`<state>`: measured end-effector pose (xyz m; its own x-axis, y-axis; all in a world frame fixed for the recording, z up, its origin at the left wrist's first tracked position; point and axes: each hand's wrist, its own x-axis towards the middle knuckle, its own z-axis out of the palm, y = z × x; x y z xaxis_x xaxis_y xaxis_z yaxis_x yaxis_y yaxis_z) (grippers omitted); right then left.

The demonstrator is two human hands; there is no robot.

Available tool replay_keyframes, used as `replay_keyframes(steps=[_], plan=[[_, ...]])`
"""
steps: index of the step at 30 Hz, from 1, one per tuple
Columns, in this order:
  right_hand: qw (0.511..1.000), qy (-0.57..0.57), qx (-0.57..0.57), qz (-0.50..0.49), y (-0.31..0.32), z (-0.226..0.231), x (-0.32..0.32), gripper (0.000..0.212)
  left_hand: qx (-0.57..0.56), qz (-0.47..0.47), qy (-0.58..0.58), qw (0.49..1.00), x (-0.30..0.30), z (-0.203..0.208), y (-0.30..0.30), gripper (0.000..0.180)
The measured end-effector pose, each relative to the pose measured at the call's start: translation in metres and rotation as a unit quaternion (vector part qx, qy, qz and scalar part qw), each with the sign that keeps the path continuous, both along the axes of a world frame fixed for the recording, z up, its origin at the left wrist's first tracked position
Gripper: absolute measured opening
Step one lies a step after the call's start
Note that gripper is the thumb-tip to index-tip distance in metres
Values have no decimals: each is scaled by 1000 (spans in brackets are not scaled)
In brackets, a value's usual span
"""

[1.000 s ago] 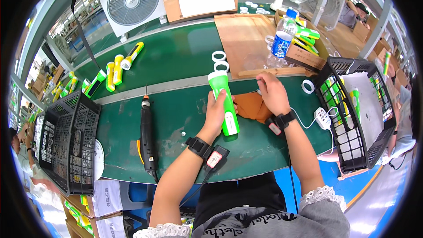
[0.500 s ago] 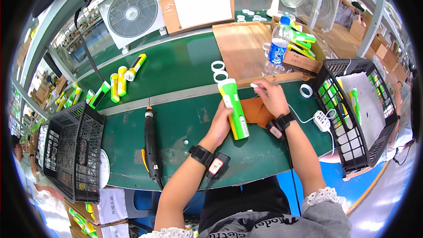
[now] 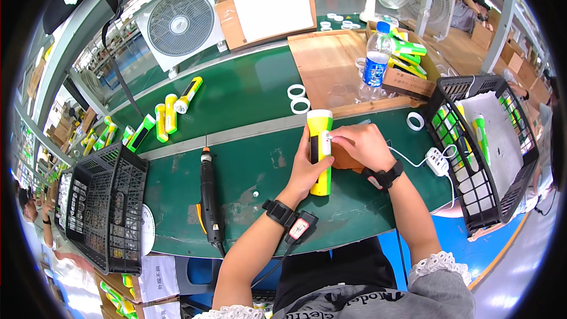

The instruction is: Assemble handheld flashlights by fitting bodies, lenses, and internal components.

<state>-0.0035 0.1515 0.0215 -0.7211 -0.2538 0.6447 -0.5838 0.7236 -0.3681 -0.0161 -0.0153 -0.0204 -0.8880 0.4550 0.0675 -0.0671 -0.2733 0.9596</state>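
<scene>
A yellow-and-green flashlight (image 3: 319,186) with a white head stands tilted in my left hand (image 3: 306,170), whose fingers and thumb wrap its body. The flashlight's white switch panel (image 3: 326,146) faces right. Against that panel, the fingertips of my right hand (image 3: 360,145) are pinched together; what they hold, if anything, blends in with the white panel. Partly behind my right hand lies an orange-brown piece (image 3: 348,160) on the green bench (image 3: 254,212). A black electric screwdriver (image 3: 209,201) lies left of my left hand.
Black crates (image 3: 112,224) stand at the left, and another black crate (image 3: 472,201) with flashlights at the right. Several flashlights (image 3: 171,112) lie beyond the bench's metal strip. White rings (image 3: 300,105), a water bottle (image 3: 375,65) and a white power strip (image 3: 437,162) are nearby.
My right hand has moved down and in, bringing its fingertips onto the flashlight's side. My left hand has turned the flashlight more upright, with its yellow side now in view.
</scene>
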Motion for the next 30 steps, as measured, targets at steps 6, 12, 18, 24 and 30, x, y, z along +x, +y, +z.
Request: replay_keyframes(steps=[6, 12, 18, 24, 30], plan=[[999, -22, 31, -9, 1, -6, 0, 11, -53, 15, 61, 997, 3, 5, 2, 88], [999, 34, -26, -4, -8, -7, 1, 10, -22, 8, 24, 999, -1, 7, 1, 78], [988, -4, -5, -151, -1, 4, 8, 12, 215, -4, -134, 967, -12, 1, -10, 52], [982, 76, 145, 97, -28, 2, 11, 32, 288, -33, -188, 938, -21, -14, -19, 48], [977, 124, 125, 118, -33, -2, 16, 34, 296, 1, -215, 931, -15, 7, -14, 43]])
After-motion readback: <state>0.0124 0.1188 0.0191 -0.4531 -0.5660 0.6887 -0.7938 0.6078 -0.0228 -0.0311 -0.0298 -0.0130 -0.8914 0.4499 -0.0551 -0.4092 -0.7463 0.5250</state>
